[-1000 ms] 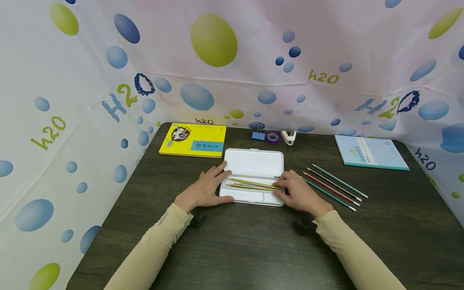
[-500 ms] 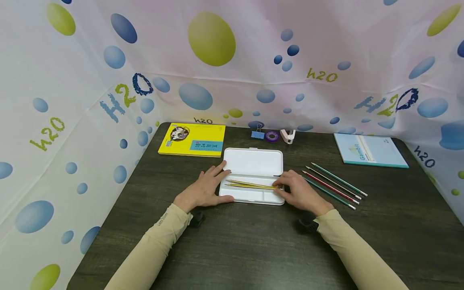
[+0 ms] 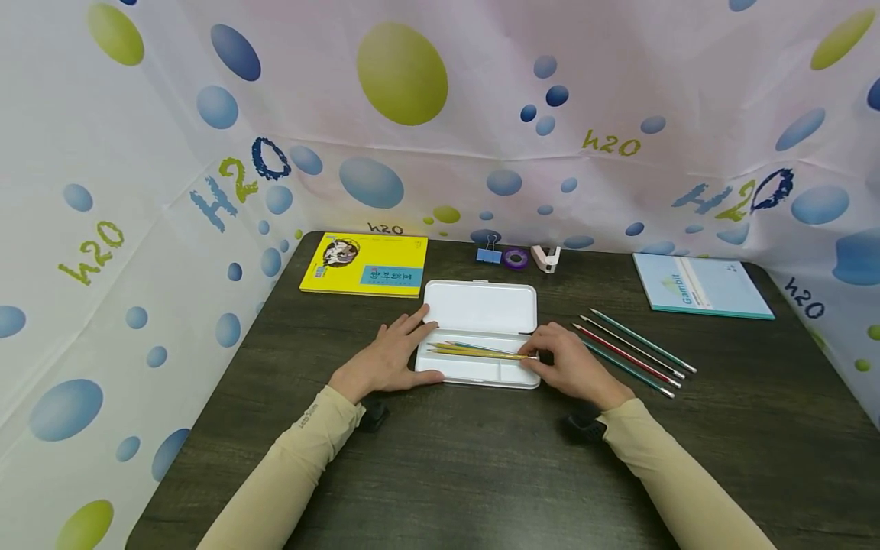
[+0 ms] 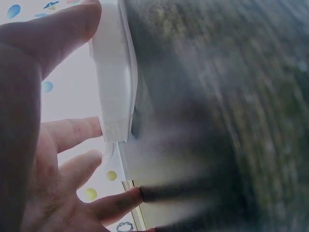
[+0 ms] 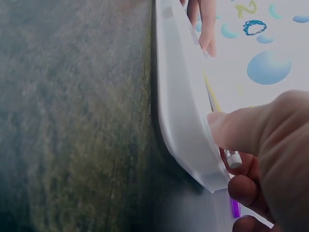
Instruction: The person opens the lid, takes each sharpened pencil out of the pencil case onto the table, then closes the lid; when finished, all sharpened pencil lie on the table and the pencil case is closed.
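A white pencil case (image 3: 459, 373) lies unfolded in the middle of the table, its lid (image 3: 481, 307) tipped back. Several yellow pencils (image 3: 474, 351) and a teal one lie lengthwise in its lower half. My right hand (image 3: 567, 365), at the case's right end, pinches the pencils' blunt ends between thumb and fingers; a white-tipped end (image 5: 234, 159) pokes out there in the right wrist view. My left hand (image 3: 385, 360) steadies the case's left end with fingers extended, thumb at the front corner. How many pencils the right hand pinches is hidden.
Several loose pencils (image 3: 635, 351) lie right of the case. Behind stand a yellow book (image 3: 364, 263), a blue binder clip (image 3: 489, 256), a purple tape roll (image 3: 516, 258) and a small white stapler-like item (image 3: 546, 260). A light-blue notebook (image 3: 701, 286) lies at back right.
The pencils in the case have shifted from a loose spread into a tighter bundle, and a teal one now shows among them. Both hands stay almost in place.
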`<state>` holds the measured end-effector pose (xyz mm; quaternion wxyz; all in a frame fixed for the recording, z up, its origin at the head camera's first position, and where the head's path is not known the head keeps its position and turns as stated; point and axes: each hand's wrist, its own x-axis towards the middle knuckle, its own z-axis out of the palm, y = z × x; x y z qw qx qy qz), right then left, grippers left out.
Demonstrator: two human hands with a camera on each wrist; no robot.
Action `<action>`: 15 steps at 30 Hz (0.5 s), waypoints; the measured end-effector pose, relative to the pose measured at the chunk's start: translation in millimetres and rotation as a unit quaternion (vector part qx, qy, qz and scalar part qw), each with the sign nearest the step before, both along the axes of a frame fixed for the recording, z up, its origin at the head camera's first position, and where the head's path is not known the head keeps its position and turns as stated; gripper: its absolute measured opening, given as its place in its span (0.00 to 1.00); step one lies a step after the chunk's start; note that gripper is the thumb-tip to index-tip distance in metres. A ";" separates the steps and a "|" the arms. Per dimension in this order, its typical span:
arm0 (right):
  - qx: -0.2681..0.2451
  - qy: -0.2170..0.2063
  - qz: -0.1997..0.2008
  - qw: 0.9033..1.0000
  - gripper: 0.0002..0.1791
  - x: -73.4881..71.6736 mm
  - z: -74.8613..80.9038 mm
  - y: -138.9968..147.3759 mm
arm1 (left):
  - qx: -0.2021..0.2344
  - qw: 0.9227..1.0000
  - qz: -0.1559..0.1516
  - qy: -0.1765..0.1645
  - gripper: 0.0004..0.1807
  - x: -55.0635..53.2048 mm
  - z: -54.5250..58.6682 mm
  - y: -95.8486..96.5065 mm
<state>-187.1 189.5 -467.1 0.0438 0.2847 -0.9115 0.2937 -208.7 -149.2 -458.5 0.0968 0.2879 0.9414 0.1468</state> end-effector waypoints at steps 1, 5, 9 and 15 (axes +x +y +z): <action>-0.002 0.002 0.000 1.000 0.04 0.0 -0.4 0.1 | 0.000 1.000 0.000 0.000 0.55 -0.1 0.0 0.0; -0.014 0.007 -0.005 1.000 0.04 0.4 -1.6 1.2 | -0.002 1.000 0.001 -0.002 0.55 -0.7 0.1 0.1; -0.035 -0.002 -0.013 0.999 0.04 1.1 -2.6 3.4 | -0.001 1.000 0.000 -0.001 0.55 -0.7 0.1 0.2; -0.070 -0.023 -0.025 0.997 0.05 3.5 -3.9 7.3 | 0.001 1.000 0.000 0.000 0.55 -0.1 -0.5 -0.2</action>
